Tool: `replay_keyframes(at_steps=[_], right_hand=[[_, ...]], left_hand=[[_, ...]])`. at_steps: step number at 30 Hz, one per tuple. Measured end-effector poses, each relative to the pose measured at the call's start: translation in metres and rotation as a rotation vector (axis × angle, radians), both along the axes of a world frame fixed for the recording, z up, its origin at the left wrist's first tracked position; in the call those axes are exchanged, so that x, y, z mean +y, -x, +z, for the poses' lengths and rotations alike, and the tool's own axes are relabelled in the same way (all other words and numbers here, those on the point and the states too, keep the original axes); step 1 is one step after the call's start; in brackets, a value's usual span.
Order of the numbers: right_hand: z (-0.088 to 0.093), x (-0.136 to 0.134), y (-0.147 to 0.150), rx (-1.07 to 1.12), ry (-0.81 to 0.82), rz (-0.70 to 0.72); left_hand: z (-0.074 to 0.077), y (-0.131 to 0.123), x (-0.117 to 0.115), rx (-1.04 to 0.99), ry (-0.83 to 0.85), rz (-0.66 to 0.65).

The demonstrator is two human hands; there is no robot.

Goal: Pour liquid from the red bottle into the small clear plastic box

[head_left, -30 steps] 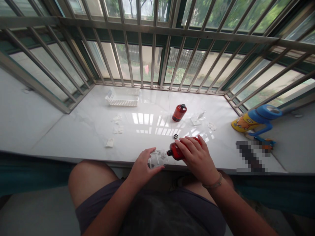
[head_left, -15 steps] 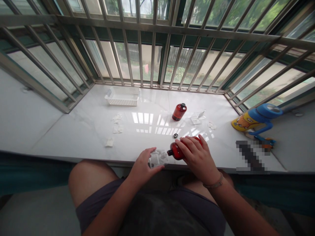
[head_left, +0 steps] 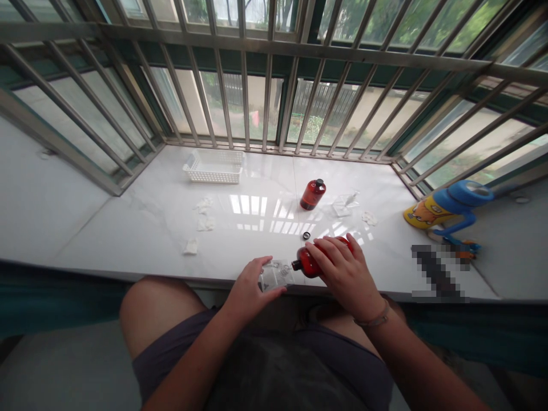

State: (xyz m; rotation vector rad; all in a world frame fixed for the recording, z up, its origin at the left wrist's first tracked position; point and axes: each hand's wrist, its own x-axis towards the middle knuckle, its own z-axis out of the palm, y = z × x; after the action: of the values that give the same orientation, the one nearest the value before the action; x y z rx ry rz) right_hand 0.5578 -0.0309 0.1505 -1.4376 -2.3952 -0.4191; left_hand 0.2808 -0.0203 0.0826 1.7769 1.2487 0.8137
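Note:
My right hand [head_left: 345, 277] is wrapped round a dark red bottle [head_left: 309, 261], which lies tilted with its uncapped black neck pointing left. That neck is right beside a clear square-sided container [head_left: 274, 275] at the counter's front edge. Thumb and fingers of my left hand [head_left: 252, 288] grip this container from its left side. Whether liquid runs between the two I cannot tell. A small black cap [head_left: 306, 236] lies just beyond the tilted bottle. Farther back, a second red bottle [head_left: 313, 195] stands upright with its black cap on.
A clear piece with a raised stem [head_left: 346, 204] and crumpled white tissue [head_left: 369, 218] lie to the right. More tissue [head_left: 205, 223] is at left, before a white basket [head_left: 214, 167]. A blue and yellow tumbler [head_left: 447, 204] stands far right. Metal bars [head_left: 268, 103] line the window.
Both hands keep their places, with the red bottle still tilted at the clear container. Only a very slight shift of the whole view shows.

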Motion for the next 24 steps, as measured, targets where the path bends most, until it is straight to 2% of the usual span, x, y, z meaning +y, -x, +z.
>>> replay_keyframes(at_steps=[24], right_hand=[[0.0009,0.0000,0.0007,-0.027,0.000,0.001]], left_hand=[[-0.0027,-0.0001,-0.0002,-0.001,0.009,0.001]])
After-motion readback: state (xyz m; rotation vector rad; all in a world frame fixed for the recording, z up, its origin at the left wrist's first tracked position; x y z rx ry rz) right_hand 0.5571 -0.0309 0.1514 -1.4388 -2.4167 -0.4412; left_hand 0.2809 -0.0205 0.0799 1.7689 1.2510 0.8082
